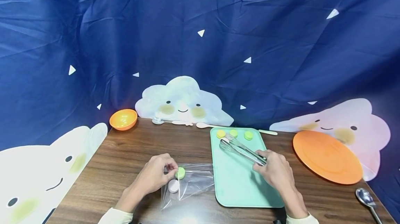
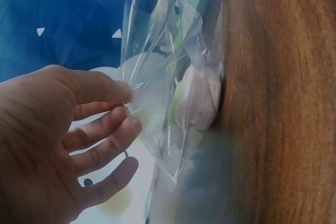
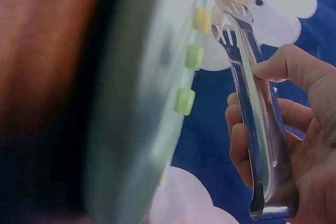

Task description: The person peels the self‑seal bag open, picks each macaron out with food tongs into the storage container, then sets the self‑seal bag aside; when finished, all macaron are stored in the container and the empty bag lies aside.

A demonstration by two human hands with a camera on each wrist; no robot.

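Over tray [image 1: 237, 185], right hand [image 1: 276, 172] grips tongs [image 1: 242, 150]; left hand [image 1: 154, 175] pinches bag [image 1: 195, 182].

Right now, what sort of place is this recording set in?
Probably a staged tabletop set, not a real kitchen: a wooden table against a blue cloud-print backdrop, laid with a mint tray of toy macarons and an orange plate.

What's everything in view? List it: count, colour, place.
macarons on tray: 3, yellow and green, far end of tray
tray: 1, mint green, table centre
tongs: 1, metal, over tray
bag: 1, clear, left of tray
macarons in bag: 2, green and white
plate: 1, orange, right
bowl: 1, orange, far left
spoon: 1, metal, near right
left hand: pinches bag
right hand: grips tongs
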